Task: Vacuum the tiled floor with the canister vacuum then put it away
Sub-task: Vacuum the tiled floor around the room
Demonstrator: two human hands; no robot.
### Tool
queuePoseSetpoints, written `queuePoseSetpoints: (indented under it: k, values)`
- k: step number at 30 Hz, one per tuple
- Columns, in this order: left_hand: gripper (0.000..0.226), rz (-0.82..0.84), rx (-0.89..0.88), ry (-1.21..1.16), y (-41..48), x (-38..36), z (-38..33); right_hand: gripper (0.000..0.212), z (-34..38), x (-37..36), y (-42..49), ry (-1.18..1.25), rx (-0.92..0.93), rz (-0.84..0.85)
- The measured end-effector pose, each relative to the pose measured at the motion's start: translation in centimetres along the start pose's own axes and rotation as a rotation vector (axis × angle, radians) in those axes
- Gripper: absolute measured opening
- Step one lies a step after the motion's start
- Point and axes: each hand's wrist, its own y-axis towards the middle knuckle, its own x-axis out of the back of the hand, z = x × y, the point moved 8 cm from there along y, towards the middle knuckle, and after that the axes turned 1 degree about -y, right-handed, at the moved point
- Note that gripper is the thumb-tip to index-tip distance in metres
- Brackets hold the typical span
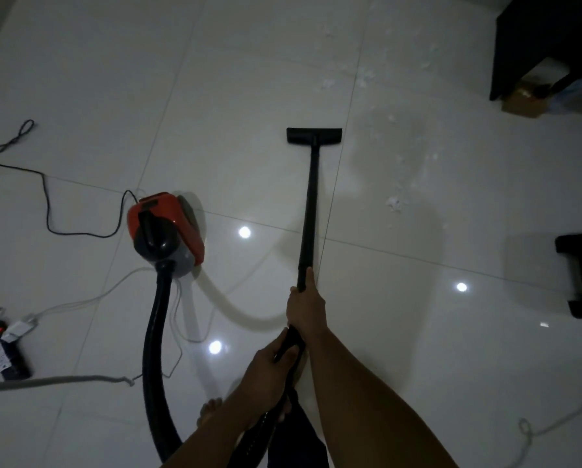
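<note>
The right grip (306, 309) is curled tight round the long black plastic wand (311, 204). The left grip (269, 366) wraps the wand's black handle just behind it, toward 6 o'clock. The flat black floor nozzle (314, 135) rests on the glossy white tiled floor (80, 79) at 12 o'clock, short of the scattered white paper scraps (393, 202) at 1 o'clock.

The red-and-black canister vacuum (168, 231) stands at 10 o'clock, with its thick black hose (156, 332) looping back to 6 o'clock. Reaching for the scraps would likely pull that hose taut and drag the canister. That could tug the thin black power cord (46, 204) at 9 o'clock loose from the black power strip (9, 349). A fast push might also sweep the light scraps under the dark cabinet (536, 28) at 2 o'clock.
</note>
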Motion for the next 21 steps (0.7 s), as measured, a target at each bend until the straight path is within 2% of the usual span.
queuePoseSetpoints:
  k: [6, 10, 14, 18, 21]
  values:
    - [0.029, 0.023, -0.021, -0.057, 3.5, -0.7, -8.0, 0.065, 6.0, 4.5, 4.9, 0.004, 0.018, 0.031]
    - [0.034, -0.019, -0.002, 0.003, 7.0, -0.2, -11.4, 0.065, 10.0, 6.9, 8.0, -0.017, 0.027, 0.05]
    - [0.032, 0.007, -0.013, 0.059, 9.9, 0.6, -14.8, 0.064, 13.5, 8.3, 10.6, -0.027, 0.023, 0.048]
    - [0.045, 0.051, 0.007, 0.069, 13.1, 2.9, -18.5, 0.065, 18.3, 9.0, 13.6, -0.043, 0.027, 0.05]
    - [0.039, 0.017, 0.021, 0.085, 15.4, 4.5, -21.4, 0.066, 22.1, 9.6, 15.4, -0.068, 0.02, 0.057]
